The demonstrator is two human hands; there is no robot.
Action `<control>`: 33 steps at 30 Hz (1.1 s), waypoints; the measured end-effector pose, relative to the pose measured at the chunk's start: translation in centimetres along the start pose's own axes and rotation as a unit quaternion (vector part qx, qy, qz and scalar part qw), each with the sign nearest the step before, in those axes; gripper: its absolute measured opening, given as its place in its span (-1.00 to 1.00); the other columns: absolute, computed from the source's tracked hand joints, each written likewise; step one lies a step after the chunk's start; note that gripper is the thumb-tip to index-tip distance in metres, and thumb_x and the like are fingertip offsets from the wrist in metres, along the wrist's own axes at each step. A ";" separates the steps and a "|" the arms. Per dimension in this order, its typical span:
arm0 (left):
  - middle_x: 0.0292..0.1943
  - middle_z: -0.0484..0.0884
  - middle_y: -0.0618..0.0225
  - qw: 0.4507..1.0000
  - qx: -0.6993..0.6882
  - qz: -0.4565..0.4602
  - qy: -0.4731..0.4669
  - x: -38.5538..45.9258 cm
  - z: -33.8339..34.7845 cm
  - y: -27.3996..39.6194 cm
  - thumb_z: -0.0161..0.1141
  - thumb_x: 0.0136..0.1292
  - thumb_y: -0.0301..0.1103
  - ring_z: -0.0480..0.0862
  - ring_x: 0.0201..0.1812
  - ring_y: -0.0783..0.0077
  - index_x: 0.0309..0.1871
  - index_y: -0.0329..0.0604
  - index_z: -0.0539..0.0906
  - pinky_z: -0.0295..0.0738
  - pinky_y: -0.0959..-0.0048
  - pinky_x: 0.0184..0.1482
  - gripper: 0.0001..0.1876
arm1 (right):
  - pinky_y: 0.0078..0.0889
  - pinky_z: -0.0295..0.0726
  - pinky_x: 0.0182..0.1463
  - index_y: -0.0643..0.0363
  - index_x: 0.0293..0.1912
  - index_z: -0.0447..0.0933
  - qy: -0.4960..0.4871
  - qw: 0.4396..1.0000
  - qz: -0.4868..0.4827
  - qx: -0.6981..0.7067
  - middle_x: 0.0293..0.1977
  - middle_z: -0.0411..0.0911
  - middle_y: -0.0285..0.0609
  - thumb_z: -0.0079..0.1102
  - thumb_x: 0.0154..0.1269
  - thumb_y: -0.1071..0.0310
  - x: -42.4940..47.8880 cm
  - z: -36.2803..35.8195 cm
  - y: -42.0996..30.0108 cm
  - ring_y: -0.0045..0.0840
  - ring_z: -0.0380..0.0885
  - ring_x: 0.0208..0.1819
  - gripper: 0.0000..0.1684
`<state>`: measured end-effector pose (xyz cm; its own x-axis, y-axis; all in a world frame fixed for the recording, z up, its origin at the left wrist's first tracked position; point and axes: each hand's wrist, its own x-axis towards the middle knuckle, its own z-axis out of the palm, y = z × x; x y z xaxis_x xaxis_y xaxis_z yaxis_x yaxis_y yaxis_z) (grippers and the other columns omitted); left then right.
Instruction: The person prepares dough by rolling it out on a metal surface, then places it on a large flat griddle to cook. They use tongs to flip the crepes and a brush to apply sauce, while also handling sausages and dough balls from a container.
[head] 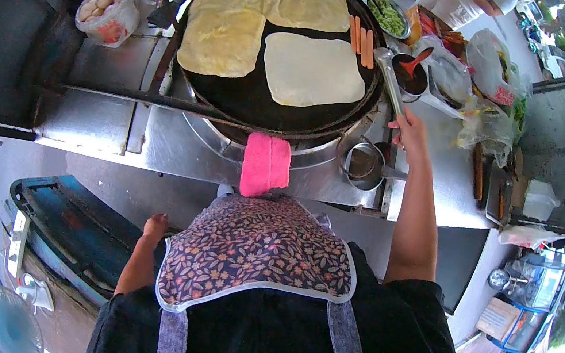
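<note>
My right hand (410, 133) grips what look like metal tongs (394, 83), their far end at the right rim of a round black griddle (275, 115). Beside that end lie several sausages (362, 42) on the griddle. Three thin sheets of dough share the hot plate: a pale one (313, 70) nearest me, a yellowish one (221, 36) on the left and another yellowish one (305, 5) at the back. Low at my left side hangs my left hand (156, 226), fingers curled, away from the griddle; whether it holds anything is not visible.
A black bar (129, 95) crosses before the griddle, with a pink cloth (266, 165) below. Rightward are a sauce pot (410, 86) with a red brush, a metal cup (364, 164), chopped greens (388, 15) and plastic bags (491, 65). Bagged eggs (102, 4) sit left. A person (468, 3) stands opposite.
</note>
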<state>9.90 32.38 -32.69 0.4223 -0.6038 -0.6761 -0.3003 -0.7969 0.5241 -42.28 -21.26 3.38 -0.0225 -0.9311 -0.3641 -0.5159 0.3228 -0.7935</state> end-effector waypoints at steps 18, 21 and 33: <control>-0.39 0.69 0.15 1.000 0.009 0.027 -0.010 -5.9 3.4 13.4 -0.04 0.50 -0.07 0.68 -0.31 0.13 -0.14 -0.22 0.69 0.53 0.20 -0.20 -0.59 | -0.03 0.65 -0.11 -0.13 0.44 0.28 0.127 0.828 -0.242 -0.490 -0.06 0.59 -0.08 0.15 0.40 0.16 1.1 4.6 -1.6 -0.12 0.68 -0.16 -0.35; -0.43 0.66 0.19 0.996 -0.083 -0.018 0.020 -8.0 3.2 17.6 -0.05 0.50 -0.08 0.68 -0.34 0.24 -0.10 -0.18 0.69 0.52 0.24 -0.23 -0.61 | -0.01 0.65 -0.12 -0.12 0.43 0.29 0.123 0.846 -0.231 -0.465 -0.06 0.60 -0.08 0.15 0.40 0.16 0.5 4.0 -1.9 -0.12 0.68 -0.16 -0.35; -0.01 0.70 0.18 0.823 0.502 0.244 -0.103 -3.9 3.0 4.9 0.14 0.41 -0.13 0.72 -0.11 0.19 0.16 -0.15 0.61 0.65 0.27 -0.09 -0.61 | -0.11 0.61 -0.20 -0.12 0.43 0.34 0.110 0.873 -0.255 -0.400 -0.16 0.66 -0.10 0.10 0.43 0.17 3.7 2.6 0.1 -0.20 0.66 -0.25 -0.39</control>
<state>4.24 30.78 -29.05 -0.0809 -0.7637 -0.6405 -0.9906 -0.0098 0.1368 -40.25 -24.26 0.68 0.2665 -0.9575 0.1106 -0.9379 -0.2841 -0.1991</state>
